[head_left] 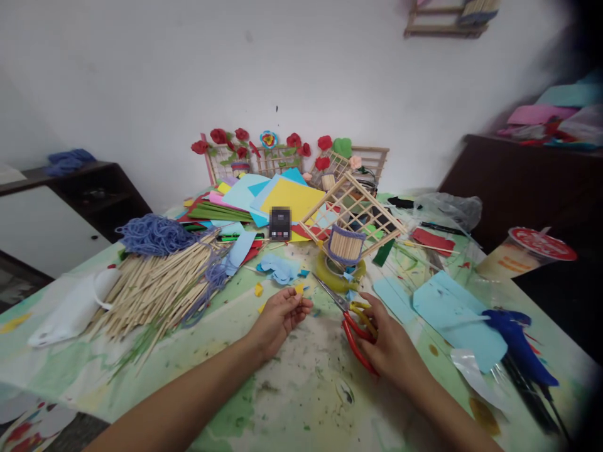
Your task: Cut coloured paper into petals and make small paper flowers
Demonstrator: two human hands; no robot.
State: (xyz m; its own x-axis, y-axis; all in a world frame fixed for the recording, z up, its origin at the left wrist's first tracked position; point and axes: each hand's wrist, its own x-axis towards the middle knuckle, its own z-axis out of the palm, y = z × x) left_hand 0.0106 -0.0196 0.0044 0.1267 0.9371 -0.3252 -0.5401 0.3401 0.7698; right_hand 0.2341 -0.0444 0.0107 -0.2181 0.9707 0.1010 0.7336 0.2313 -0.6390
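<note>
A pair of scissors (pixel 340 301) with red and yellow on its handles is in my right hand (pixel 393 342). Its blades point away and to the left, toward a yellow roll of tape (pixel 325 274). My left hand (pixel 281 319) is palm up left of the scissors, thumb and fingertips pinched together; whatever they hold is too small to make out. Scraps of yellow paper (pixel 259 289) and light blue cut paper (pixel 277 267) lie just beyond it. Behind the tape leans a wooden stick lattice (pixel 372 210) with a small stick basket (pixel 346 243) edged in purple yarn.
Wooden sticks (pixel 151 276) and purple yarn (pixel 153 234) lie at left beside a white glue gun-like object (pixel 75 307). Coloured paper (pixel 292 198) and a dark phone-like device (pixel 280 224) are behind. At right are blue paper (pixel 452 314), a blue glue gun (pixel 522 345) and a lidded cup (pixel 518 254).
</note>
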